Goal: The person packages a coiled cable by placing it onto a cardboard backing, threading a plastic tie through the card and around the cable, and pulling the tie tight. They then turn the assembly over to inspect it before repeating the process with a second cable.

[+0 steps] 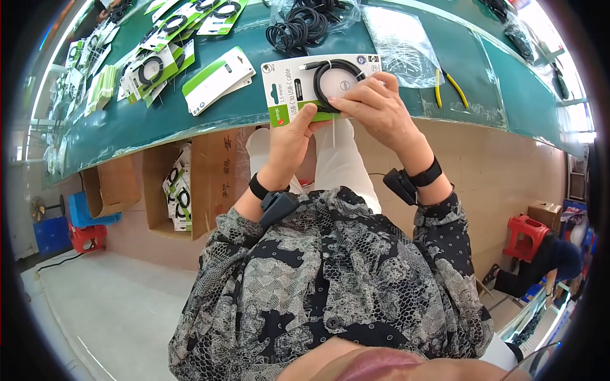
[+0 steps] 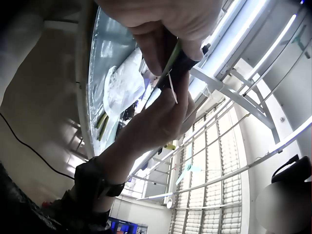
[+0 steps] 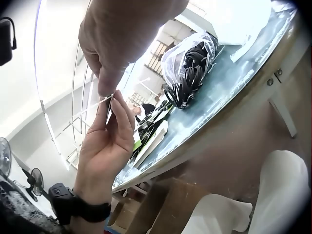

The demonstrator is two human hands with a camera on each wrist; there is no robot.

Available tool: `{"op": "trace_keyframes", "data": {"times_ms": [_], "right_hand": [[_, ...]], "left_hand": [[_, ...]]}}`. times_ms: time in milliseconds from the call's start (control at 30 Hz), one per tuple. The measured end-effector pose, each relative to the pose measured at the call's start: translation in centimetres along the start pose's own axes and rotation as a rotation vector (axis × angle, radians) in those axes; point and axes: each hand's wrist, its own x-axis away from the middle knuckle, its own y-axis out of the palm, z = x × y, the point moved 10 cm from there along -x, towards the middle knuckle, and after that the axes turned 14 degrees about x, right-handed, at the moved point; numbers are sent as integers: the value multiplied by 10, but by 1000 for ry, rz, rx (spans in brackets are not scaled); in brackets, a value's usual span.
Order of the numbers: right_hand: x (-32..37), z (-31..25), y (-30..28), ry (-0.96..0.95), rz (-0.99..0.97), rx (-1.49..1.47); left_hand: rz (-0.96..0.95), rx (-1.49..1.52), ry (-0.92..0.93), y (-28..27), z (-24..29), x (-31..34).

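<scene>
A white-and-green card [image 1: 283,79] printed "USB-C to USB-C cable" is held up in front of the body, with a coiled black cable [image 1: 319,86] on its face. My left hand [image 1: 289,143] grips the card's lower edge, thumb on the front. At the coil's right side my right hand [image 1: 381,111] pinches the card and cable. A thin white strip [image 2: 173,90] sticks out behind the card, between the left hand [image 2: 165,17] and the right hand [image 2: 163,117]. In the right wrist view the card is edge-on in the left hand [image 3: 105,146], beneath the right hand [image 3: 126,34].
On the green table [image 1: 216,143] lie blank-looking cards [image 1: 218,81], carded cables [image 1: 151,71], black coils [image 1: 295,28], a clear bag [image 1: 400,47] and yellow-handled pliers [image 1: 456,91]. A cardboard box [image 1: 213,184] with carded cables stands below. Another person [image 1: 559,257] is at right.
</scene>
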Motion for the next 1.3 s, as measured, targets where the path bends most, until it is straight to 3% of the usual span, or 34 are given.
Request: {"op": "trace_keyframes", "data": {"times_ms": [233,400,633,900,1167,1300], "right_hand": [[7,-4,-3,-31,-46,-66],[17,-8,1,-4,-109,-65],[22,-4,-7,-46,1,-37],[30,-5,-4,-23,29,-17],[35,-12,-5,-14,18,-19],[38,-16,-1,-43,8,0]], "left_hand": [[-1,-22,-105,-4,-7,1],[-57,-87,-41,9,-2,7],[-35,-126,-5,-1,-3,14],[-57,-291,29,-3,6,13],[-217,-421,71,10,12,14],[-220,-678,7,15,7,13]]}}
